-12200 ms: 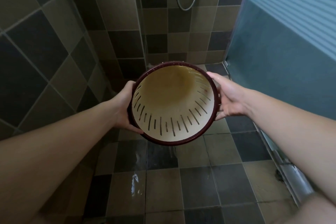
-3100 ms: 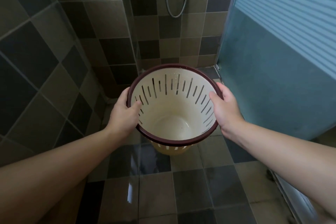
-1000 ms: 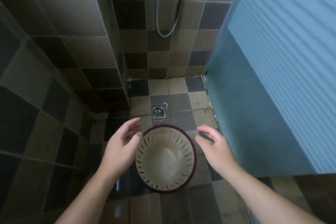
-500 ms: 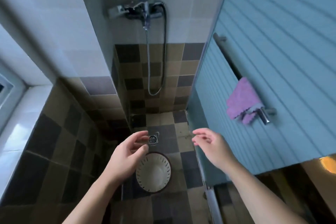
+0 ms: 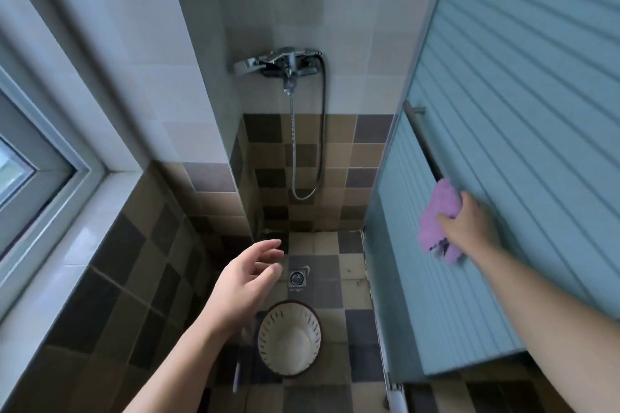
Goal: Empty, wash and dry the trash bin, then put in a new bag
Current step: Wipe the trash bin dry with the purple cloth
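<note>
The trash bin [image 5: 290,339], cream with slotted sides and a dark red rim, stands upright on the tiled shower floor, nothing inside it. My left hand [image 5: 243,285] hovers above and left of the bin, fingers relaxed and holding nothing. My right hand [image 5: 468,228] is raised to the right and grips a purple cloth [image 5: 436,214] that hangs on the metal bar [image 5: 421,137] of the blue shower door.
A floor drain [image 5: 297,278] lies just beyond the bin. The shower mixer tap [image 5: 280,64] and its hose [image 5: 295,157] hang on the back wall. The blue ribbed door [image 5: 503,144] fills the right, and a window sill [image 5: 67,258] runs along the left.
The bin went from my hands to the floor and both hands let go. My view rose. My right hand reached right and took hold of the purple cloth on the bar.
</note>
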